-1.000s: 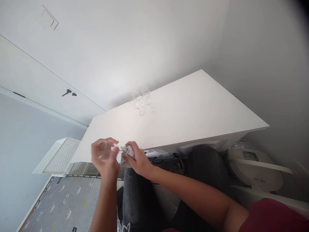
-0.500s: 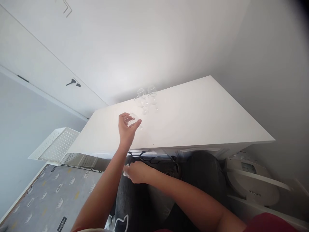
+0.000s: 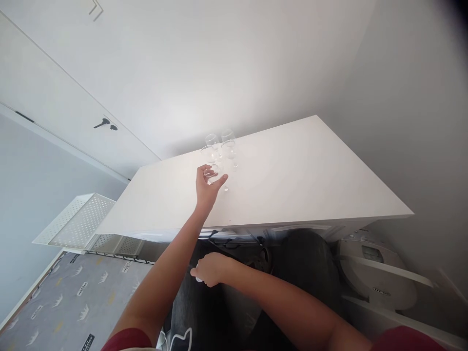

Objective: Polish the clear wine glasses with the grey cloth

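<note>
My left hand point(image 3: 212, 183) is shut around the bowl of a clear wine glass point(image 3: 214, 170), low over the white cabinet top point(image 3: 278, 180). Whether the foot of this glass touches the surface, I cannot tell. Just beyond my fingers, several more clear stemmed glasses point(image 3: 228, 149) stand in a tight group near the wall. Below the front edge, over my lap, my right hand point(image 3: 214, 269) is closed on what looks like a crumpled white cloth point(image 3: 199, 279); most of it is hidden by the fingers.
Dark drawer handles point(image 3: 223, 242) run along the cabinet front. A white perforated rack point(image 3: 78, 222) stands at the left, above a grey patterned cover point(image 3: 69, 297). At the right is a pale round-lidded appliance point(image 3: 380, 273). A white cable point(image 3: 183, 335) hangs near my leg.
My left hand has carried the wine glass to the right and slightly away from me, closer to the grouped glasses. My right hand has shifted slightly down and right, still closed.
</note>
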A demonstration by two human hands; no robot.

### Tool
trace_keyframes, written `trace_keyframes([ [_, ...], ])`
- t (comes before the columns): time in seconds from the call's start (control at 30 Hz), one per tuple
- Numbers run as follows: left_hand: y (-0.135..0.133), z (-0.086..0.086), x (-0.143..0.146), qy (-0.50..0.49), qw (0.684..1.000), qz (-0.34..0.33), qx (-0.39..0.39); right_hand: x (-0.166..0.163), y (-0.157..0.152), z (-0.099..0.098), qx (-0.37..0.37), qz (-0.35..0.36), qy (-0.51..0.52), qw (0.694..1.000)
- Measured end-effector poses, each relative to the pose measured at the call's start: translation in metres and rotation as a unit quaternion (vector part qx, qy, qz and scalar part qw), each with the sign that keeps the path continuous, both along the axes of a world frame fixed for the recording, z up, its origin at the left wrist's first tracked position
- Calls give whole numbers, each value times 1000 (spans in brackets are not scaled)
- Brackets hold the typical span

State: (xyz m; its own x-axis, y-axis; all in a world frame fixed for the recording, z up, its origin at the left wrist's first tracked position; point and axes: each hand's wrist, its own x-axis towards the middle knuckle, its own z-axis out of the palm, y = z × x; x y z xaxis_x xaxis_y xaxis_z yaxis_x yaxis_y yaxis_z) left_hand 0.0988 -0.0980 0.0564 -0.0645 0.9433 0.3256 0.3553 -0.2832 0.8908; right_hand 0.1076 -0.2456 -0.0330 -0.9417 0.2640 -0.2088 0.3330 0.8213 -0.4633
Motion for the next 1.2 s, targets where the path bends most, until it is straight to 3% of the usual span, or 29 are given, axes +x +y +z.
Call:
trace_keyframes([
  [0.37, 13, 3, 35, 1, 999, -40, -17, 2, 1, 2, -24, 9, -22, 999],
  [0.8, 12, -3, 40, -5, 999, -46, -14, 3, 6, 1, -31, 14, -39, 999],
  [0.93, -2, -6, 6, -2, 999, 5, 38, 3, 6, -1, -39, 3, -42, 998],
  [1.0, -8, -14, -30, 128, 991, 9, 25, 2, 6, -2, -44, 2, -51, 998],
  [1.1, -13, -31, -85, 414, 910, 33, -9, 0, 5, -6, -54, 0, -78, 995],
  [1.2, -15, -45, -113, 506, 860, 57, -35, -1, 6, -12, -73, 0, -113, 991],
])
